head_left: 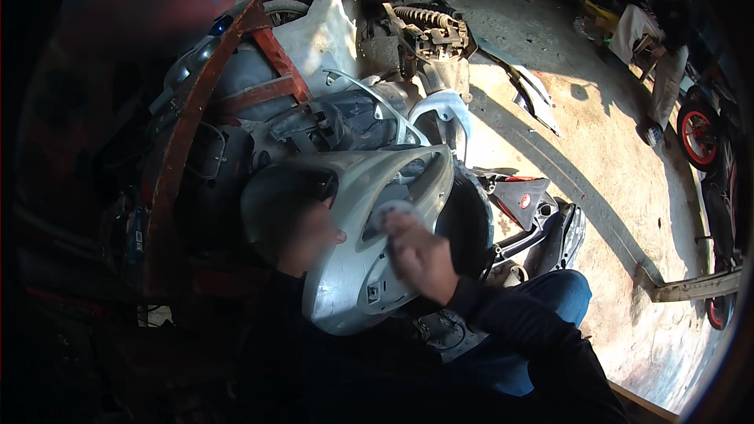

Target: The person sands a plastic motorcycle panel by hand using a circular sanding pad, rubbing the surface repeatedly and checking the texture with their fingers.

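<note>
A silver motor-scooter body panel (pixel 353 267) with long cut-out openings lies tilted across my lap. My left hand (pixel 306 239) grips it at the left, around the edge of an opening, with fingertips showing on the silver face; the rest of that hand is blurred and in shadow. My right hand (pixel 424 261) is closed and presses a small pale piece (pixel 393 210) against the panel beside the long middle opening. Whether this piece is cloth or sanding paper I cannot tell.
A red metal frame (pixel 169 180) rises on the left. Behind the panel lie grey scooter parts (pixel 306 47) and a dirty engine with a spring (pixel 424 27). Black and red plastic parts (pixel 522 200) rest on the floor at right. Another person (pixel 664 47) is at the far right, near a red-rimmed wheel (pixel 699 135).
</note>
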Motion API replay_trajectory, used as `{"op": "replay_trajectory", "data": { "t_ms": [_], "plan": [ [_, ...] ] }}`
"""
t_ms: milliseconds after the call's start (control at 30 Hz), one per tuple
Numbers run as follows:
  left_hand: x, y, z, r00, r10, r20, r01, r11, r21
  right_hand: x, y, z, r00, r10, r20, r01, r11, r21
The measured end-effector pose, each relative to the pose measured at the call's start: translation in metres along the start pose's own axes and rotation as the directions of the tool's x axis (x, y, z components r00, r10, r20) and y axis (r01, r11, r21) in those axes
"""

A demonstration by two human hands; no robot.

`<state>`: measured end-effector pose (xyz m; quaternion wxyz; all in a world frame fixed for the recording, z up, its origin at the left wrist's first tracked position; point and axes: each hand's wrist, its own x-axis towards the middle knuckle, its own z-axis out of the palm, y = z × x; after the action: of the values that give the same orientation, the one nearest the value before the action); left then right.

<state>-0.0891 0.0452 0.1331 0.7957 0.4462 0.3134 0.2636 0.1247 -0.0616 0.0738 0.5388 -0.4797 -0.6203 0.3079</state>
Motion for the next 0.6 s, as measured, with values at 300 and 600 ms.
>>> {"op": "replay_trajectory", "data": {
  "t_ms": [300, 600],
  "plan": [
    [0.002, 0.0, 0.007, 0.999, 0.014, 0.033, -0.014, 1.0, 0.001, -0.015, -0.002, 0.009, 0.992, -0.09, -0.089, 0.094, 0.995, 0.032],
    [0.004, -0.012, -0.004, 0.995, 0.09, -0.05, -0.091, 0.996, -0.017, -0.048, -0.06, 0.033, 0.832, -0.456, 0.317, 0.473, 0.881, 0.025]
  ]
}}
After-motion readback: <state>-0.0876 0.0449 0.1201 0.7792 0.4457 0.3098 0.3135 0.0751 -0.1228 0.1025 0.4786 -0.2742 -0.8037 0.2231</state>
